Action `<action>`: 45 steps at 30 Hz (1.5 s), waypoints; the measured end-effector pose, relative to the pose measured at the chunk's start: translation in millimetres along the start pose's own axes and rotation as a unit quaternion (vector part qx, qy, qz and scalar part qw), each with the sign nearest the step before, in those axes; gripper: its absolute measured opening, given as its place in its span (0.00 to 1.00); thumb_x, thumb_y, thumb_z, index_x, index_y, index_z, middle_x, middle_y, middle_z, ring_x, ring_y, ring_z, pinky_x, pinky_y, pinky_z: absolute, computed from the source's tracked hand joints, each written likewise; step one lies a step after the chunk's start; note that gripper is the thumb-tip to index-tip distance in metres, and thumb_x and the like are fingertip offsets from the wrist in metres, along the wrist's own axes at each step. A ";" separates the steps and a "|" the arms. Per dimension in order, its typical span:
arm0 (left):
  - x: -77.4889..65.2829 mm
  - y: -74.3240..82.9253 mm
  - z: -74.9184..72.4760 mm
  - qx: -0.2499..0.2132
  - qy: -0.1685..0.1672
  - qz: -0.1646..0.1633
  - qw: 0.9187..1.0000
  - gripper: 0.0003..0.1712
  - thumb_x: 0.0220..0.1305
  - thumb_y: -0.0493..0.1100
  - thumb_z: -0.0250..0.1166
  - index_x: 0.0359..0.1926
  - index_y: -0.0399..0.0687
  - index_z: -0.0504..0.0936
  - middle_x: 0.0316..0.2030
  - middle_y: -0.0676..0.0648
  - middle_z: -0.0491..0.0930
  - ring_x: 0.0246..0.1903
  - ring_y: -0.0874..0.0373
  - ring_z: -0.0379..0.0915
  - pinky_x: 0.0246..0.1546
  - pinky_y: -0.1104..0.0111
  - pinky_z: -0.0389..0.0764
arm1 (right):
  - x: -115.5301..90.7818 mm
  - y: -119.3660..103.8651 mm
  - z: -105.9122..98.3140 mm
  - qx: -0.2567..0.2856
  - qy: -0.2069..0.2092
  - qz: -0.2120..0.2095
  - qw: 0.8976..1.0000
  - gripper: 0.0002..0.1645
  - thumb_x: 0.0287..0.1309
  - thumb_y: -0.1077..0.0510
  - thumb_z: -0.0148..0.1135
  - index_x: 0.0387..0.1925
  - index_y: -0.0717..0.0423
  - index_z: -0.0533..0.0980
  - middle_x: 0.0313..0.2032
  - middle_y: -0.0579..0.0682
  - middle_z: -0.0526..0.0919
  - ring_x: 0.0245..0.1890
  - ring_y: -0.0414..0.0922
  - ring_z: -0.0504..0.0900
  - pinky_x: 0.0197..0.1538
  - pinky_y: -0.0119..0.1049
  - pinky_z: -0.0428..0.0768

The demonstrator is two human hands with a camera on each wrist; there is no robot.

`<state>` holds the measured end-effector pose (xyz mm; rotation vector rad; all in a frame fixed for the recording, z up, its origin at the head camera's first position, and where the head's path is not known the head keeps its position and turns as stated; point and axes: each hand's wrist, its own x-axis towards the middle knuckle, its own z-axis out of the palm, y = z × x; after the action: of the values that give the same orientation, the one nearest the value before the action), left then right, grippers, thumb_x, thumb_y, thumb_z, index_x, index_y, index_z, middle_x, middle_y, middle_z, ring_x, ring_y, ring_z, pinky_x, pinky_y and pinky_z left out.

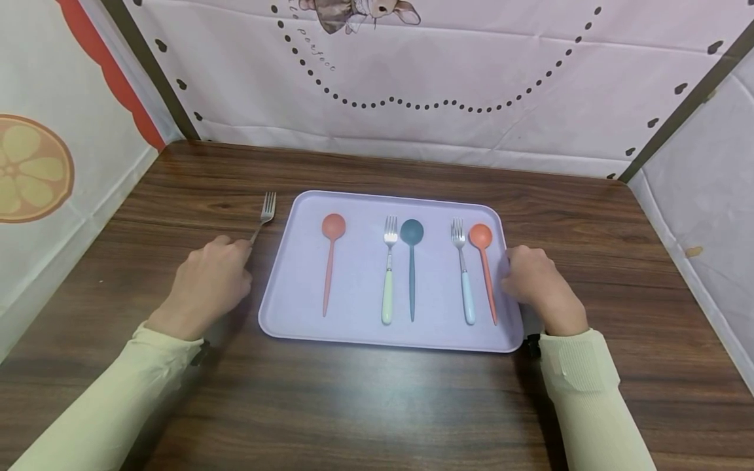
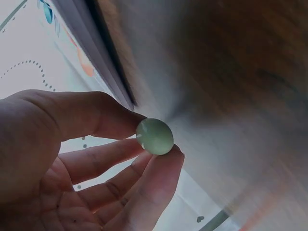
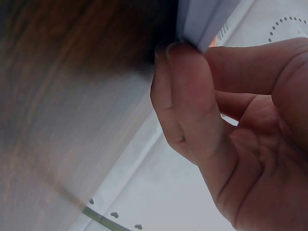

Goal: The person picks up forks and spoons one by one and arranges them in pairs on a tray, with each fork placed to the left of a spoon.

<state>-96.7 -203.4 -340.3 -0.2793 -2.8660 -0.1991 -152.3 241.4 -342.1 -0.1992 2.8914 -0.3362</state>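
My left hand (image 1: 206, 280) pinches a fork (image 1: 268, 208) just left of the tray, its tines pointing away from me. In the left wrist view the rounded pale green end of the fork's handle (image 2: 155, 136) shows between thumb and fingers. At the other side, my right hand (image 1: 540, 284) grips the right rim of the lilac tray (image 1: 359, 297). The right wrist view has the tray edge (image 3: 204, 21) between thumb and curled fingers. On the tray lie a pink spoon (image 1: 333, 226), a green-handled fork (image 1: 387, 294), a teal spoon (image 1: 412, 232), a blue-handled fork (image 1: 467, 297) and an orange spoon (image 1: 480, 236).
The tray lies on a dark wooden table (image 1: 365, 405). A printed cloth wall (image 1: 448, 137) rises behind the table, with more cloth at the left (image 1: 35, 275) and right (image 1: 707, 196) sides.
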 end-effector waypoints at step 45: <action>4.5 21.9 -3.7 -0.012 -0.018 0.020 1.000 0.16 0.42 0.33 0.58 0.36 0.35 0.79 0.23 0.38 0.72 0.19 0.43 0.68 0.15 0.48 0.70 | -0.5 1.9 -0.7 -0.001 0.012 -0.015 1.000 0.04 0.41 0.67 0.53 0.25 0.64 0.70 0.21 0.60 0.73 0.22 0.54 0.71 0.24 0.47 0.74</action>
<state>-95.6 -181.9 -333.1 -0.3484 -2.8923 -0.2231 -152.2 243.5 -341.8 -0.2417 2.9153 -0.3422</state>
